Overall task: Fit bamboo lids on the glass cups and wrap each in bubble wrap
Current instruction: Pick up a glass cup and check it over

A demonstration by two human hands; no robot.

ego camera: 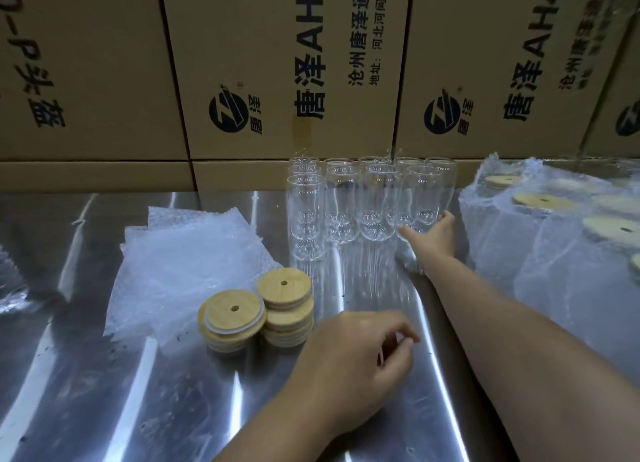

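Cool overhead light streaked white glare across the steel worktop while the cardboard boxes behind sat dim and bowed by wide-angle distortion, and motion blur softened the left hand and frame edges.

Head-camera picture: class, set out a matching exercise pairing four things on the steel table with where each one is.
Things:
1. clear glass cups
2. round bamboo lids in stacks
3. loose bubble wrap sheets
4. wrapped, lidded cups

Places:
A. far right
B. left of the lid stacks
C. back centre, by the cartons
D. near the left hand

Pairs: 1-C, 2-D, 3-B, 4-A
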